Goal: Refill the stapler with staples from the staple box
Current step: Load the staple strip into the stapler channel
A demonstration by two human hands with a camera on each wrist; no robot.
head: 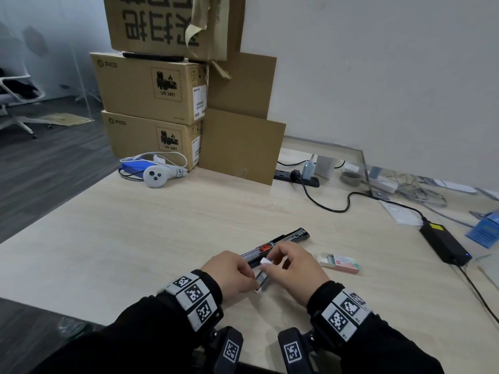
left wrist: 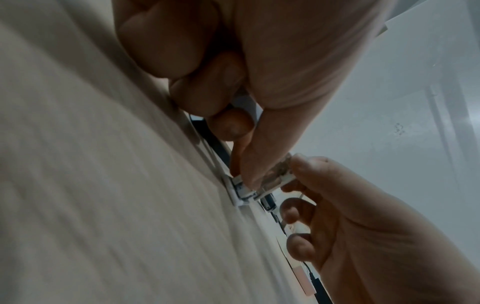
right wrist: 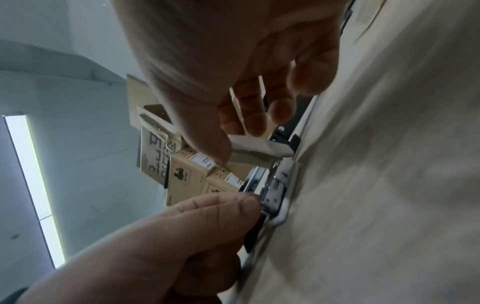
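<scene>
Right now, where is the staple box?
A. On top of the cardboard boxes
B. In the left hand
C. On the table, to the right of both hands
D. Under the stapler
C: the staple box lies open on the table, apart from the right hand, untouched.

Quick count: two hands, left hand (head: 229,273) and right hand (head: 293,268), one stapler (head: 280,242), one staple box (head: 340,263), three stacked cardboard boxes (head: 151,89), one white controller (head: 156,176), one black power brick (head: 444,245).
</scene>
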